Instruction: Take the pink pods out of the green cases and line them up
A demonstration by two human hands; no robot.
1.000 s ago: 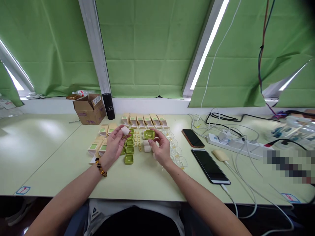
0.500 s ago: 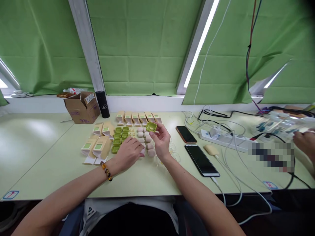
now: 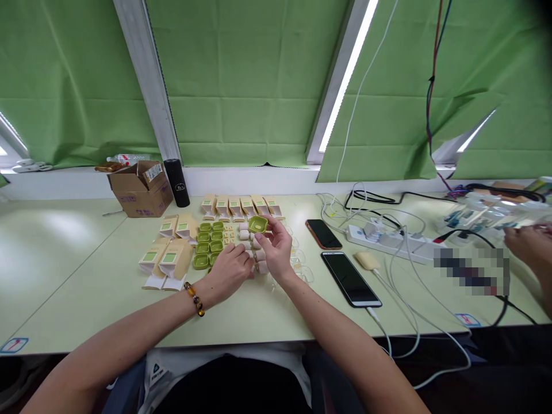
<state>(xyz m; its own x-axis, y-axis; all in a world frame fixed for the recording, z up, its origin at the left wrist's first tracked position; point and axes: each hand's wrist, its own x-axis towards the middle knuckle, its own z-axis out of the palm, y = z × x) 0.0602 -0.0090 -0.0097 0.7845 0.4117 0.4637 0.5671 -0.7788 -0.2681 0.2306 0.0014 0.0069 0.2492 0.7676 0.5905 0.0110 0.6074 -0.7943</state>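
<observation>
My right hand [image 3: 276, 248] pinches a small green square tray [image 3: 257, 225] by its right side, tilted so its hollow inside shows. Close to its left, my left hand [image 3: 232, 265] has its fingers curled together over the pale cylinders; anything inside them is hidden. Those short whitish-pink cylinders [image 3: 244, 234] stand in rows, partly covered by both hands. Two columns of similar green trays [image 3: 202, 248] lie left of my left hand. Tiny yellow pieces [image 3: 228, 235] sit between trays and cylinders. Clear plastic covers [image 3: 305, 272] lie beyond my right wrist.
Small beige cartons [image 3: 176, 256] stand at left, with a row of more cartons [image 3: 235, 207] behind. A cardboard box [image 3: 144, 192] and black bottle [image 3: 176, 183] are at back left. Phones [image 3: 351, 279], a power strip [image 3: 394, 244] and cables lie right. Another person's hand [image 3: 528, 244] is far right.
My right hand has brought the green tray slightly left and down. My left hand has shifted a little right, closer to the right hand. The whole view has shifted slightly.
</observation>
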